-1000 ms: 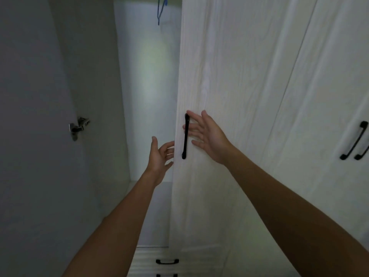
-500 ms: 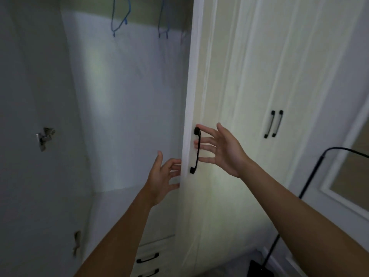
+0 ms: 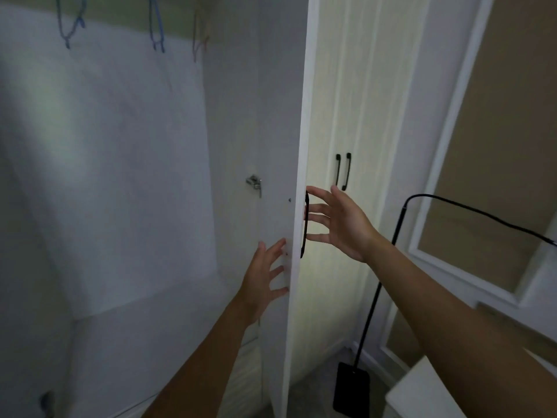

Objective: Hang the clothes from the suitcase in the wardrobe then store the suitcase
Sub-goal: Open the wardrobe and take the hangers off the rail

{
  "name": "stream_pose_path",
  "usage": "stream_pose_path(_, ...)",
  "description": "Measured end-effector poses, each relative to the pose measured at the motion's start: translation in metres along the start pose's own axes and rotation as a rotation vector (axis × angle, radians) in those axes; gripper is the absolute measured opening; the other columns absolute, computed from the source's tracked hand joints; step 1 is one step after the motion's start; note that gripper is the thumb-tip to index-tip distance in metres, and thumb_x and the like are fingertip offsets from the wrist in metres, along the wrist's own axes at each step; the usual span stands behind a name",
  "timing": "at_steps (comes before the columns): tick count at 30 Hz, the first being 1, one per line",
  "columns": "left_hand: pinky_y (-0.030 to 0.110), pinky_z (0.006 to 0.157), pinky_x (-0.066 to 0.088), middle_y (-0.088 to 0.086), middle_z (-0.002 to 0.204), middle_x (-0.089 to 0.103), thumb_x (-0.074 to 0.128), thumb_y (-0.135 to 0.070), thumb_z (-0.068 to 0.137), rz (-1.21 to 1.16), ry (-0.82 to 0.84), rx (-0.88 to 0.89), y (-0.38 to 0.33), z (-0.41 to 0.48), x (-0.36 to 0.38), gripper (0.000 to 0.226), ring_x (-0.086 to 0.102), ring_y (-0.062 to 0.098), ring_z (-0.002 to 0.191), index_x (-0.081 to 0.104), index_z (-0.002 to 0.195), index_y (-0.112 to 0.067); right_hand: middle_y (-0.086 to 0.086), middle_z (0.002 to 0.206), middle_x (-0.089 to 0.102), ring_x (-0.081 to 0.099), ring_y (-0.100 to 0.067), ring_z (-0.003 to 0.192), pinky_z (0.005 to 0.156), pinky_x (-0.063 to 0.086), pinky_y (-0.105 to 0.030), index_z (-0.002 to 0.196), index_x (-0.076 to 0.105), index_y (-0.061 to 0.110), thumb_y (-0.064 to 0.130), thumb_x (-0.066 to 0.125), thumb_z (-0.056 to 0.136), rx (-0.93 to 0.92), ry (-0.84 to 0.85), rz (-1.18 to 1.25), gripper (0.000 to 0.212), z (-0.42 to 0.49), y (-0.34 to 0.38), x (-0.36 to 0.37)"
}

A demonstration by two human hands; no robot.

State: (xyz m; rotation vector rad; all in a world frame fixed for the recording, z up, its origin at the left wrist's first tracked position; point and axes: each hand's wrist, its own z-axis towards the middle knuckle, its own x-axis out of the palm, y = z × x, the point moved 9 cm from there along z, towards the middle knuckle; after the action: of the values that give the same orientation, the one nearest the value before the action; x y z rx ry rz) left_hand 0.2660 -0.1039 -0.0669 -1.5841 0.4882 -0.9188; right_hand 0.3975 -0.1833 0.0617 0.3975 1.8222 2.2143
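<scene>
The white wardrobe door stands swung out, seen almost edge-on. My right hand is spread open with its fingertips at the black door handle on the door's outer face. My left hand lies flat against the door's inner face, fingers straight. Behind the door the wardrobe interior is bare and white. Blue hangers and a reddish hanger hang at the top. No suitcase or clothes are in view.
A second pair of closed doors with black handles is to the right. A black floor lamp pole with its base stands by the wall. A white object sits at the lower right. A metal hinge shows inside.
The door has swung further open toward me, showing more of the wardrobe interior. My left hand moved from the door's edge onto its inner face. The view has turned to the right.
</scene>
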Motion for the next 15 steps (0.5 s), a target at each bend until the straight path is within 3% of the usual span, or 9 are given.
stream_pose_path(6, 0.058, 0.117, 0.03, -0.01, 0.162, 0.035, 0.02, -0.072, 0.095, 0.044, 0.0, -0.012, 0.019, 0.049, 0.059, 0.057, 0.037, 0.026, 0.146, 0.048, 0.138, -0.047, -0.007, 0.135, 0.064, 0.059, -0.022, 0.129, 0.11, 0.042, -0.06, 0.134, 0.062, 0.04, 0.061, 0.03, 0.104, 0.009, -0.089, 0.047, 0.049, 0.007, 0.0, -0.077)
stream_pose_path(11, 0.059, 0.12, 0.023, -0.009, 0.165, 0.031, 0.013, -0.074, 0.094, 0.072, -0.006, -0.007, 0.026, 0.083, 0.095, 0.071, 0.031, 0.03, 0.15, 0.041, 0.15, -0.041, -0.007, 0.137, 0.063, 0.058, -0.023, 0.13, 0.111, 0.042, -0.06, 0.142, 0.056, 0.036, 0.065, 0.03, 0.102, 0.034, -0.091, 0.081, 0.056, 0.026, -0.003, -0.129)
stream_pose_path(15, 0.059, 0.121, 0.024, -0.007, 0.165, 0.031, 0.019, -0.079, 0.084, 0.103, -0.043, 0.016, 0.027, 0.097, 0.109, 0.081, 0.032, 0.03, 0.149, 0.042, 0.151, -0.04, -0.004, 0.137, 0.064, 0.058, -0.023, 0.131, 0.112, 0.042, -0.059, 0.143, 0.054, 0.037, 0.065, 0.028, 0.102, 0.05, -0.047, 0.101, 0.057, 0.04, -0.007, -0.151)
